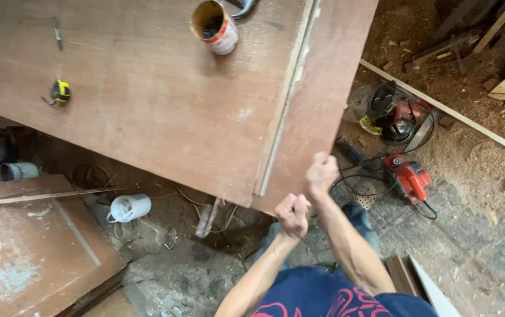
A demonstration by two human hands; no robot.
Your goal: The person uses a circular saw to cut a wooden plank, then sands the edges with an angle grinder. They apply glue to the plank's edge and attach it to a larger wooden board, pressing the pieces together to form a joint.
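Plywood panel [317, 100] overhangs bench edge; both hands clenched on its near corner, right hand [321, 174] higher, left hand [293, 214] below. Risk: grip slips, panel drops toward red power tool [408, 176]; jolt could tip open can [214, 26].

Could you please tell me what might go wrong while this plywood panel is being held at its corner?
The open can stands upright on the plywood panel; if the panel tips, it may slide or spill, and so might the tape measure. The right hand and left hand grip near a raw corner, so splinters seem possible. Power tools and cables lie by the feet: a likely tripping hazard.
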